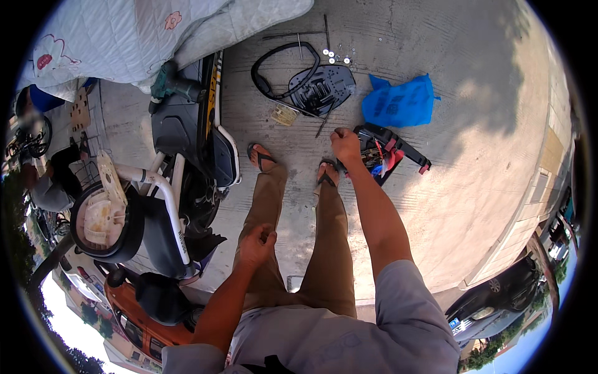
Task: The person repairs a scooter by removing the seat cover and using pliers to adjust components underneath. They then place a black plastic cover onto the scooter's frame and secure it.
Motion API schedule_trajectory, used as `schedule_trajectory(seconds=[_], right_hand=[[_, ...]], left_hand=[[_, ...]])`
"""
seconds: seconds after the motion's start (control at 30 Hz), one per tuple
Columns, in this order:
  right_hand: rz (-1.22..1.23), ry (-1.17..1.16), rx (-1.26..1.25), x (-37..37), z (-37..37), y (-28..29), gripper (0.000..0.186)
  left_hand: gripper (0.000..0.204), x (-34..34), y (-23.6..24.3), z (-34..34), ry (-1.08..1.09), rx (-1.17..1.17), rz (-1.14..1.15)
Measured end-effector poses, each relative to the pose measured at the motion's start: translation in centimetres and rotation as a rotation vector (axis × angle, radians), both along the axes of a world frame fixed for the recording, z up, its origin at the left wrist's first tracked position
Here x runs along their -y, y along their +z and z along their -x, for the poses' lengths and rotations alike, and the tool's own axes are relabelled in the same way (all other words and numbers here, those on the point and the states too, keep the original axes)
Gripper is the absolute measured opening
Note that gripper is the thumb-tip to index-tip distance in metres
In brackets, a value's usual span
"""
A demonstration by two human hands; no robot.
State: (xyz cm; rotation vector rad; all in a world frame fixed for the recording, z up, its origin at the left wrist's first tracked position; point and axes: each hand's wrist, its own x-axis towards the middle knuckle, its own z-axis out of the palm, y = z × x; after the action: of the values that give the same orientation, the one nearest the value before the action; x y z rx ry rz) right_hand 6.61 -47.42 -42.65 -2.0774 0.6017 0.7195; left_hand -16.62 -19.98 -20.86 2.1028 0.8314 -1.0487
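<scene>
My right hand (346, 144) is closed, fingers pinched together, at the left edge of an open black toolbox (403, 149) packed with small tools and bits. Whatever those fingers hold, if anything, is hidden. Over my left thigh, my left hand (257, 245) is curled closed, thumb against the fingers; its contents cannot be made out. On the ground beyond my feet lie a black plastic plate (324, 89) with holes and a looped black tube (254, 70). Several washers (331, 60) and small fasteners are scattered past them, near a T-handled wrench (326, 31).
A scooter (180, 134) stands at my left, with a green and black power drill (167, 86) resting on it. A quilted cover (118, 40) drapes over the far left. Beyond the toolbox lies a blue plastic bag (400, 103). Another person (53, 187) is at the far left.
</scene>
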Motion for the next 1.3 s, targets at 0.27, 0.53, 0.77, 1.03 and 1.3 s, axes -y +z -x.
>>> schedule_trajectory(seconds=[0.27, 0.53, 0.77, 1.03, 1.3], right_hand=[[-0.263, 0.428, -0.230, -5.4, 22.3, 19.6, 0.037], [-0.097, 0.616, -0.136, -3.8, 26.9, 22.1, 0.033], [0.381, 0.752, -0.168, 2.9, 30.6, 23.5, 0.038], [0.466, 1.049, -0.307, 1.1, 47.1, 18.1, 0.043], [0.078, 1.541, -0.095, -22.5, 46.3, 19.0, 0.037]], left_hand=[[0.032, 2.1, 6.9, 6.9, 0.463, 0.126, 0.224], [0.023, 0.8, 13.7, 18.7, 0.655, 0.172, 0.295], [0.023, -4.3, 15.5, 34.9, 0.882, 0.074, 0.244], [0.027, -12.9, 18.0, 56.4, 1.235, 0.251, 0.148], [0.045, -22.5, 20.2, 64.6, 1.395, 0.238, 0.061]])
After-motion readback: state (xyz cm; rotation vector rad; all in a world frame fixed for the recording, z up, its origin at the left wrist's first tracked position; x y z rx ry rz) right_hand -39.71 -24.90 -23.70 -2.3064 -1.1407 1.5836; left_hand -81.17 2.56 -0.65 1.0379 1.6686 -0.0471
